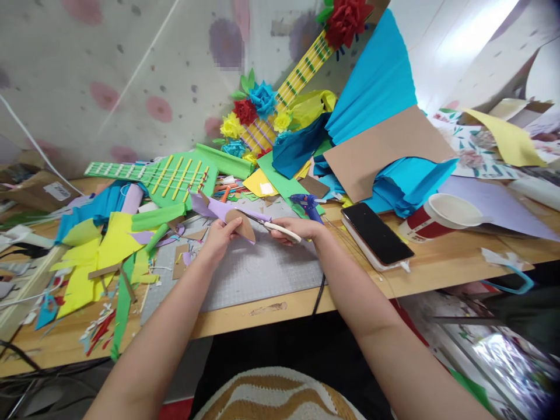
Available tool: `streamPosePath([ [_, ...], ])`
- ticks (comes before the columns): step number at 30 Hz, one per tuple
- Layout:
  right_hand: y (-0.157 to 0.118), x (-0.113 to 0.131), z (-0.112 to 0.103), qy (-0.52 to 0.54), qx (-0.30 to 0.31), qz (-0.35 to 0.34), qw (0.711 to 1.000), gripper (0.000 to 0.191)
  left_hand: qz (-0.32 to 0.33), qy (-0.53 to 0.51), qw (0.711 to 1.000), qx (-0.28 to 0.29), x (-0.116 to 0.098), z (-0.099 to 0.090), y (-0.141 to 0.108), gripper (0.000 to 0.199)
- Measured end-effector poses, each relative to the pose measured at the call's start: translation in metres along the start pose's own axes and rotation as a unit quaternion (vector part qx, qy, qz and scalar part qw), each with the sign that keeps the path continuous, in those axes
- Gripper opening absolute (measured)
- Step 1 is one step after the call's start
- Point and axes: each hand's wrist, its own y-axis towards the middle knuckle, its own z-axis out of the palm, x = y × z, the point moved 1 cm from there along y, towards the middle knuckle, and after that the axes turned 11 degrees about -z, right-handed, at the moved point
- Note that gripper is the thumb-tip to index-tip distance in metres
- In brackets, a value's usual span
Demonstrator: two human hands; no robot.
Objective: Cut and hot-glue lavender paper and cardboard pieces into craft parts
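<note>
My left hand (223,236) pinches a brown cardboard piece (242,226) with a curved edge together with purple paper (219,208). In my right hand (297,229) is a pair of scissors (284,231) with pale handles. Its blades reach left to the purple paper and the cardboard's upper edge; their exact opening is hard to make out. Both hands are above a grey cutting mat (271,274). Just behind my right hand stands a blue glue gun (307,204).
A green paper guitar (184,178) lies at the back left, and a flower-covered yellow one (301,73) leans on the wall. Paper scraps (116,239) crowd the left. A phone (376,233) and a paper cup (437,219) stand right, before blue crepe paper (376,81) and cardboard (380,151).
</note>
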Motion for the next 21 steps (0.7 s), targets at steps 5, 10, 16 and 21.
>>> streamPosePath([
  [5, 0.0025, -0.0006, 0.0033, -0.027, 0.027, -0.036, 0.999, 0.052, -0.009, -0.001, 1.0, 0.012, -0.0002, 0.0082, -0.0043, 0.038],
  [10, 0.0031, -0.0026, 0.0038, -0.011, 0.019, -0.034, 0.999, 0.053, -0.016, 0.02, 0.999, 0.037, 0.0034, 0.0069, -0.0017, 0.034],
  [16, 0.0027, -0.0048, 0.0014, 0.003, 0.023, -0.029, 0.999, 0.055, -0.023, 0.038, 0.998, 0.044, 0.0068, 0.0052, 0.0015, 0.035],
  [21, 0.0018, -0.004, -0.0006, -0.002, 0.023, -0.031, 0.999, 0.054, -0.024, 0.034, 0.998, 0.04, 0.0022, 0.0077, -0.0017, 0.036],
])
